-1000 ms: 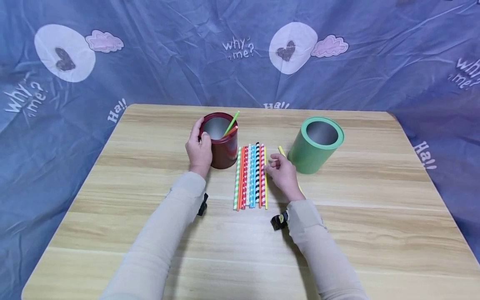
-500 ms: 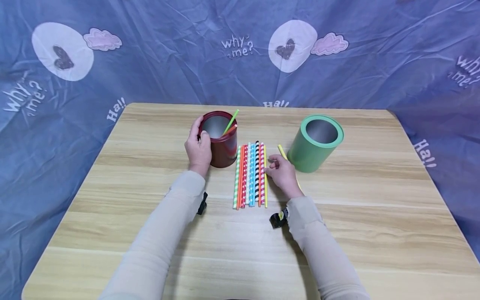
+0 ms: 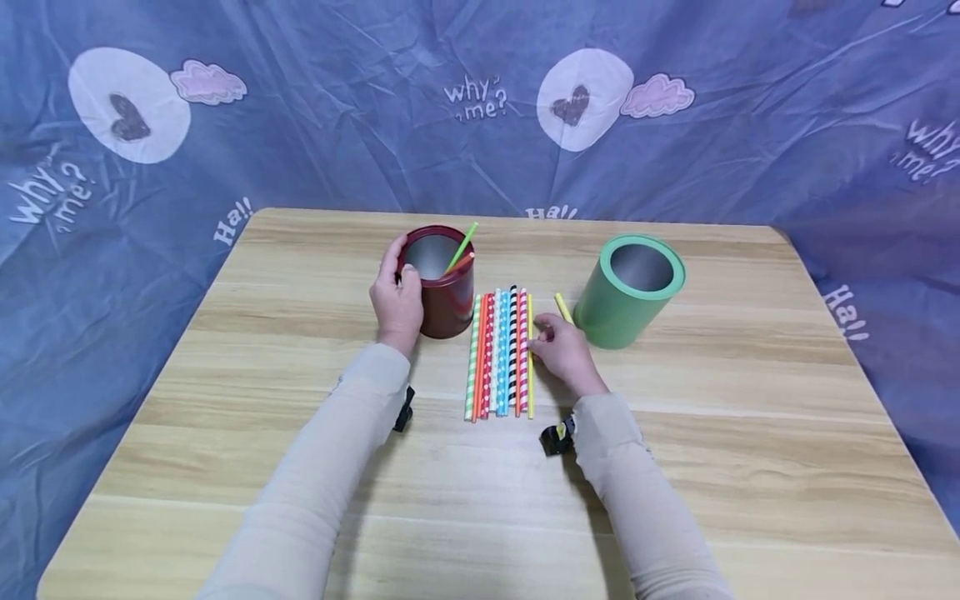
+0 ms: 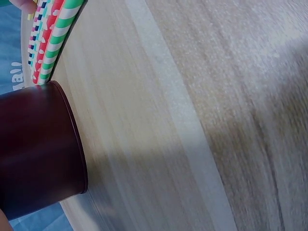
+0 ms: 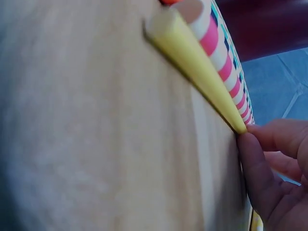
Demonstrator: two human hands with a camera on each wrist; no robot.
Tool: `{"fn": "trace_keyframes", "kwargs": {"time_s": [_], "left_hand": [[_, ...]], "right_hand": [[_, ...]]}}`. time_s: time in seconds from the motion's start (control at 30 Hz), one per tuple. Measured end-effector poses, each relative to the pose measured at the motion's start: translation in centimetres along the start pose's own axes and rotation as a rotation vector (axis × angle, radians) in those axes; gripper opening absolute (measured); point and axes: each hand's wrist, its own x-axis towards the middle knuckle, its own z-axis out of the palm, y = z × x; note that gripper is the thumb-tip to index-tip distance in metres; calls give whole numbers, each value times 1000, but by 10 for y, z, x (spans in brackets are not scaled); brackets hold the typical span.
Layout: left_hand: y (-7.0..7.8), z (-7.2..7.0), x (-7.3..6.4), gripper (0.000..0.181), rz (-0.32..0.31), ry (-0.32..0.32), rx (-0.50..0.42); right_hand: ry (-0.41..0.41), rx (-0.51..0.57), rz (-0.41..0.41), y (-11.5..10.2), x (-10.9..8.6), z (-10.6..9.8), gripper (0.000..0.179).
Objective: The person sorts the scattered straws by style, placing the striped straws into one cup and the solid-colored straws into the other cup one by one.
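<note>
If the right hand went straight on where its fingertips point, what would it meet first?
The yellow straw beside the pink-striped straw; the right hand seems to pinch it. Beyond it, the pink-striped straw appears next, though depth is unclear.

The person wears long, pale grey sleeves, the left sleeve (image 3: 300, 500) and the right sleeve (image 3: 648, 508) alike in plain cloth, with soft wrinkles along the forearms. Each ends in a wide band, the left cuff (image 3: 378, 368) and the right cuff (image 3: 605, 427). Past them the left hand (image 3: 397, 302) and right hand (image 3: 566, 354) are bare. A small black left wrist camera (image 3: 405, 410) and black right wrist camera (image 3: 555, 442) sit on the inner sides; the right one shows a small yellowish mark.
</note>
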Motion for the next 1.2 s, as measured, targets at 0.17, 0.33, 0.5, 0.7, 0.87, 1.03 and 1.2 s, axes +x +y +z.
{"fn": "trace_keyframes", "kwargs": {"time_s": [0.17, 0.33, 0.5, 0.7, 0.87, 1.03, 1.2], "left_hand": [[0, -1, 0, 43, 6, -4, -11], [0, -1, -1, 43, -3, -10, -19], [0, -1, -3, 42, -21, -21, -21], [1, -2, -3, 42, -10, -11, -7], [-1, -1, -4, 42, -5, -8, -7], [-2, -1, -4, 42, -12, -2, 0], [-1, -2, -3, 42, -14, -7, 9]], "right_hand": [[-25, -59, -2, -1, 2, 1, 53], [-52, -130, -12, -6, 4, -2, 59], [-75, -145, -1, -7, 2, -4, 64], [-56, -162, 17, -10, 3, -1, 68], [-32, -204, 61, -15, 3, 2, 59], [-34, -229, 116, -22, 2, 4, 69], [-26, -213, 153, -27, 1, 5, 77]]}}
